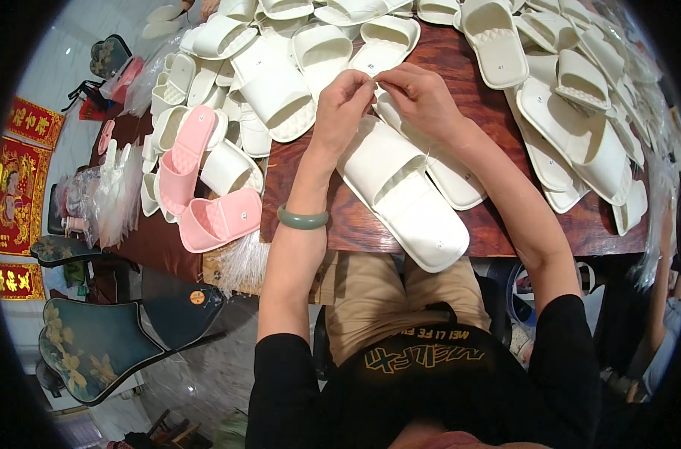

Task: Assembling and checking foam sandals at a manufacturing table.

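My left hand (342, 108) and my right hand (421, 99) meet above the dark red wooden table (340, 217), fingertips pinched close together. Whatever sits between the fingertips is too small to make out. Just below them, a white slipper (411, 202) lies with its heel toward me. A second white slipper (456, 176) lies partly under it, half hidden by my right forearm. A thin pale strand shows between the two slippers. The left wrist wears a green bangle (303, 218).
White slippers (277, 93) are heaped at the far left, with another pile of slippers (576, 142) at the right. Two pink slippers (220, 218) lie left of my forearm, above a bundle of clear strands (241, 263). Clear plastic bags (116, 187) and a chair (101, 348) are further left.
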Motion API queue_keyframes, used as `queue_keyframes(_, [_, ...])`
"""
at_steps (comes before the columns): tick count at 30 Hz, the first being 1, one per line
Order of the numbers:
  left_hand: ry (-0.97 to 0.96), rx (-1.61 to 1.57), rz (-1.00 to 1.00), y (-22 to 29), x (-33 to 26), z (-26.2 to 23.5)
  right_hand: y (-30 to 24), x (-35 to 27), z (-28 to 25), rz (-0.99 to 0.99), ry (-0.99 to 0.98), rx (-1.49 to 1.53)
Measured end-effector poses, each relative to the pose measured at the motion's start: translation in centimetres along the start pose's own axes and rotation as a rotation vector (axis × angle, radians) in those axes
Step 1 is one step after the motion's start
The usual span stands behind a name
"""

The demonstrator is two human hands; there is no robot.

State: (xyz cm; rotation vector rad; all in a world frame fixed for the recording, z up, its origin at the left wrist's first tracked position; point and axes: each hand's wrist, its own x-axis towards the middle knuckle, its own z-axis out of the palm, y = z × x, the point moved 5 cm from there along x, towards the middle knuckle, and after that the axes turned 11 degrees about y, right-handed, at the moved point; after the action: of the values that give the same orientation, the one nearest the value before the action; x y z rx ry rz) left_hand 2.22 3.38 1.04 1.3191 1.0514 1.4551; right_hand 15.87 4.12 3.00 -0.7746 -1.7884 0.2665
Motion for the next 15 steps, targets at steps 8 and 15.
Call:
queue_keyframes(8, [0.008, 0.041, 0.044, -0.20, -0.08, -0.02, -0.31, -0.33, 0.02, -0.015, 0.012, -0.013])
queue_keyframes(15, [0.021, 0.045, 0.029, -0.20, -0.04, 0.25, -1.02, -0.30, -0.70, -0.002, 0.033, -0.024])
